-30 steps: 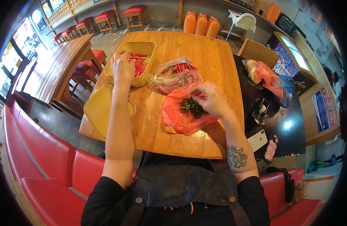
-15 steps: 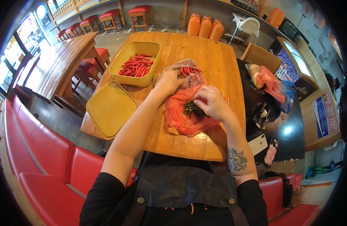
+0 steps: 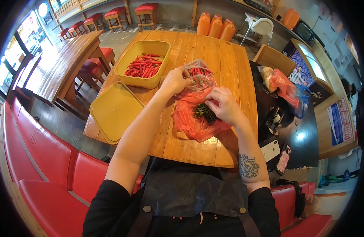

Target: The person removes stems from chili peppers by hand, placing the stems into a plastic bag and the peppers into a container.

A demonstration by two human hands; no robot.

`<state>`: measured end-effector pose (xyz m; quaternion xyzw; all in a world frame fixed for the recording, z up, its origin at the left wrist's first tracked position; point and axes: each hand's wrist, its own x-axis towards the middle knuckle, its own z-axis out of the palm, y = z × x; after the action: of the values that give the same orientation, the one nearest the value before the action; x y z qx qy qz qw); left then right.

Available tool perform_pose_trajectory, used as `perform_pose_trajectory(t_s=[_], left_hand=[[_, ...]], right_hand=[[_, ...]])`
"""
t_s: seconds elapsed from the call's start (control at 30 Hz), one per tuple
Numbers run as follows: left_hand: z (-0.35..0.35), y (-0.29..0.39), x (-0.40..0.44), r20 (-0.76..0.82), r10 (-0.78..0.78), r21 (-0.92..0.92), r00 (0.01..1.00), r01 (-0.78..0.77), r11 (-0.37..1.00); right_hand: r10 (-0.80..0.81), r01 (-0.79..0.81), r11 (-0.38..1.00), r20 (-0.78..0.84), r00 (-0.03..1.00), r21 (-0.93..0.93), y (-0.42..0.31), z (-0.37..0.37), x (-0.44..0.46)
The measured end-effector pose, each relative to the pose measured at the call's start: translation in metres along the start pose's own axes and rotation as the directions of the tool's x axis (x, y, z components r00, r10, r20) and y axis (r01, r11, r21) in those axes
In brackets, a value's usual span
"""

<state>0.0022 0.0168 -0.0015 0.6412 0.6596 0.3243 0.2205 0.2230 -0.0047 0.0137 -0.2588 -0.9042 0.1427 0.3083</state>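
Note:
At the left edge of a clear plastic bag [image 3: 198, 82] holding red chillies [image 3: 200, 71], my left hand [image 3: 176, 82] has its fingers curled and touching the plastic. What sits between those fingertips is hidden. My right hand [image 3: 224, 106] hovers with thumb and fingers pinched over green chilli stems [image 3: 204, 113], which lie in an open red-orange plastic bag [image 3: 188, 122]; anything in the pinch is too small to name. To the left stands a yellow plastic tub [image 3: 141, 81] with many red chillies [image 3: 144, 66] inside. Its yellow lid [image 3: 115, 112] lies flat closer to me.
The wooden table [image 3: 182, 148] carries all of this. On a black table [image 3: 298, 148] to the right are a phone [image 3: 270, 151], a pink patterned item [image 3: 283, 159], and filled plastic bags [image 3: 286, 89]. Red bench seats [image 3: 43, 152] run along the left. Orange jerrycans [image 3: 216, 27] stand beyond.
My left hand has shifted slightly up and left along the clear bag, uncovering more of it. My right hand has moved a little and remains over the stems.

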Motion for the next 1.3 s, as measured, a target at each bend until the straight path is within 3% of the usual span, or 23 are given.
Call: perform_pose_trajectory(t_s=[0.07,0.17,0.3,0.57,0.63,0.73,0.87,1.1,1.3], left_hand=[[0.008,-0.016,0.012,-0.084,0.018,-0.316,0.996,-0.044,0.948],[-0.002,-0.011,0.011,-0.206,0.093,-0.465,0.974,-0.181,0.866],[-0.021,0.008,-0.006,-0.250,0.103,-0.514,0.963,-0.223,0.828],[-0.035,0.018,-0.020,-0.280,0.107,-0.490,0.954,-0.238,0.838],[-0.031,0.024,-0.024,-0.249,0.148,-0.457,0.957,-0.250,0.853],[-0.025,0.042,-0.036,-0.241,0.456,-0.247,0.856,-0.509,0.825],[-0.015,0.047,-0.041,-0.178,0.598,-0.086,0.782,-0.617,0.782],[-0.004,0.050,-0.043,-0.172,0.614,-0.161,0.771,-0.637,0.754],[-0.005,0.049,-0.044,-0.119,0.541,-0.229,0.833,-0.553,0.801]], right_hand=[[-0.008,0.008,1.000,-0.013,1.000,-0.003,-0.001,-0.001,0.001],[-0.006,0.004,1.000,-0.046,0.999,-0.028,-0.002,-0.002,0.001],[0.039,-0.042,0.999,-0.153,0.987,-0.012,-0.005,-0.004,0.003],[0.129,-0.095,0.988,-0.330,0.935,0.118,-0.014,-0.007,0.006],[-0.074,-0.012,0.988,-0.547,0.834,-0.152,-0.022,-0.008,0.011],[-0.154,-0.043,0.946,-0.561,0.814,-0.321,-0.024,-0.012,0.012],[-0.129,0.009,0.967,-0.456,0.880,-0.255,-0.007,-0.006,0.007],[-0.049,-0.002,0.993,-0.423,0.905,-0.121,0.002,-0.005,0.006],[0.051,-0.035,0.998,-0.374,0.926,0.051,0.001,-0.005,0.005]])
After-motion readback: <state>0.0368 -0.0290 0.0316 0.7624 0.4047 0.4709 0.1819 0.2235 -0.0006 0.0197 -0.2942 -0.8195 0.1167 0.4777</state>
